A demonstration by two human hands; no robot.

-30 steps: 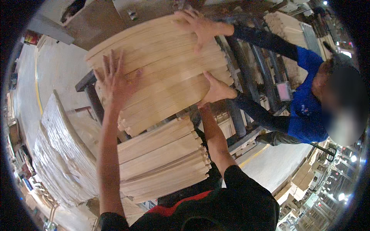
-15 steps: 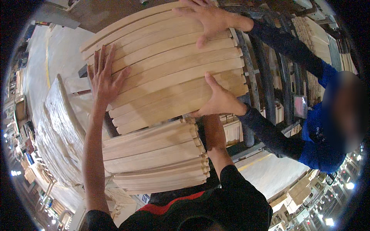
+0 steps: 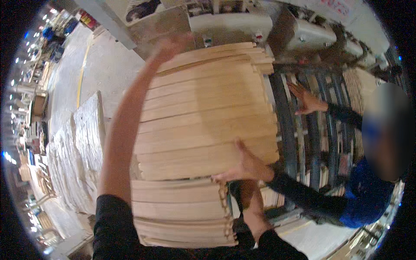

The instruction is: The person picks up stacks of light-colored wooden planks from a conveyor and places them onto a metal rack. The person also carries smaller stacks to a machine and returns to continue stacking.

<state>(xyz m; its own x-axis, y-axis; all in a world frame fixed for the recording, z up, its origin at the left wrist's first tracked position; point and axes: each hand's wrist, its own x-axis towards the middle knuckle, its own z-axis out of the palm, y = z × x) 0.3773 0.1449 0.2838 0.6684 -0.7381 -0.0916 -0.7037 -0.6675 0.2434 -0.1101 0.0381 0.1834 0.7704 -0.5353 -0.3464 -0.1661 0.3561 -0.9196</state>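
A broad layer of pale wooden boards (image 3: 203, 117) lies side by side in front of me. My left hand (image 3: 171, 47), smeared by motion, is at the far left corner of the layer; its fingers cannot be made out. Close to the layer's near right corner is my right hand (image 3: 248, 193), mostly hidden by a co-worker's hand (image 3: 251, 167). That person's fingers are spread at the near boards. Their other hand (image 3: 310, 102) is spread above dark rollers, off the boards. Nearer me, a second stack of pale boards (image 3: 177, 203) sits lower down.
Dark rollers (image 3: 314, 143) run along the right, with the co-worker in blue (image 3: 368, 199) beside them. A pale machine (image 3: 234, 24) stands at the far side. On the left are a plastic-wrapped stack (image 3: 82, 134) and a floor with a yellow line (image 3: 82, 73).
My left hand has gone from flat on the boards to their far left corner. The co-worker's far hand has left the boards for the rollers. The view has shifted, showing more of the machine.
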